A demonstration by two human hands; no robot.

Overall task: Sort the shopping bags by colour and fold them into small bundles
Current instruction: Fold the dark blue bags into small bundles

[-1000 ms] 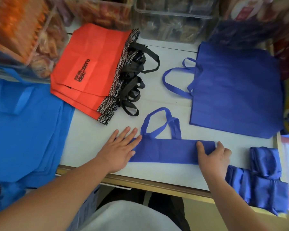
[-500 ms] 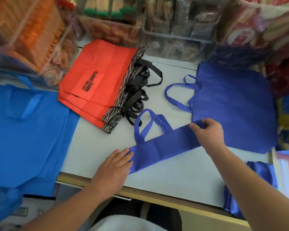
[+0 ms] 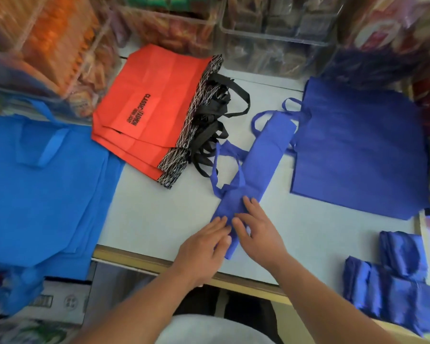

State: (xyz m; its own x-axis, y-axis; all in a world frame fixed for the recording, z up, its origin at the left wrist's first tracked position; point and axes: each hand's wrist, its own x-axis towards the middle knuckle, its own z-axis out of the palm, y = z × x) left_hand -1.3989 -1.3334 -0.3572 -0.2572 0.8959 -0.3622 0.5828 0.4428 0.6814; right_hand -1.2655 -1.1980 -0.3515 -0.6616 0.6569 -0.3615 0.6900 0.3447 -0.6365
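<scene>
The indigo bag, folded into a long strip (image 3: 261,167), has swung from lying crosswise to pointing away from the person, slanting across the table (image 3: 159,214) with its far end on the flat indigo bags (image 3: 358,150). The right hand (image 3: 258,234) has let go of that far end and now presses spread fingers on the near end. The left hand (image 3: 204,247) touches the end beside it; whether it pinches cannot be told. Rolling it up like the finished bundles (image 3: 392,281) looks next.

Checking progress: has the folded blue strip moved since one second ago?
Yes. The folded blue strip swung from along the table edge to pointing away from it.
</scene>
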